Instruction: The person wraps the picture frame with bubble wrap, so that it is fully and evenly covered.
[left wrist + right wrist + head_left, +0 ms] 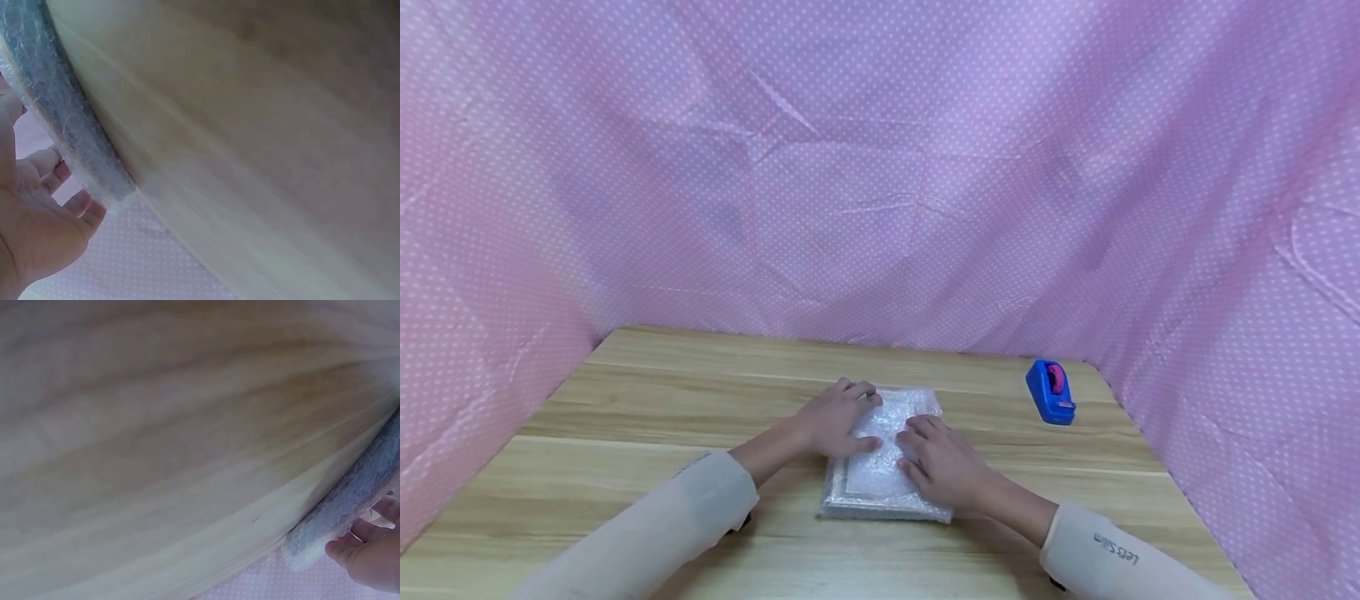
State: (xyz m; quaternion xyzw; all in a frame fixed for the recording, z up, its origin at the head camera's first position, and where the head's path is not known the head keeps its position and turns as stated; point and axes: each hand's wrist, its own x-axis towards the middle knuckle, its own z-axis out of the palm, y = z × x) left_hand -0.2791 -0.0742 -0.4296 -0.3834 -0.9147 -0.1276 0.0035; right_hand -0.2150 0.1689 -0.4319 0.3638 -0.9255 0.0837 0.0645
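A flat rectangular frame [880,502] wrapped in clear bubble wrap [891,417] lies on the table in the head view. My left hand [838,419] rests on its left side, thumb and fingers spread over the wrap. On the right side my right hand [946,462] touches the wrap with its fingers slightly bent. The left wrist view shows the wrapped edge [69,112] beside the left hand [44,212]. In the right wrist view, the right hand's fingers [365,534] reach over the wrapped edge [350,494]. What lies inside the wrap is blurred.
A blue tape dispenser [1049,392] with a pink roll stands at the table's back right. The wooden table [700,375] has a pale striped grain. Pink cloth with white dots [850,208] hangs behind it and along both sides.
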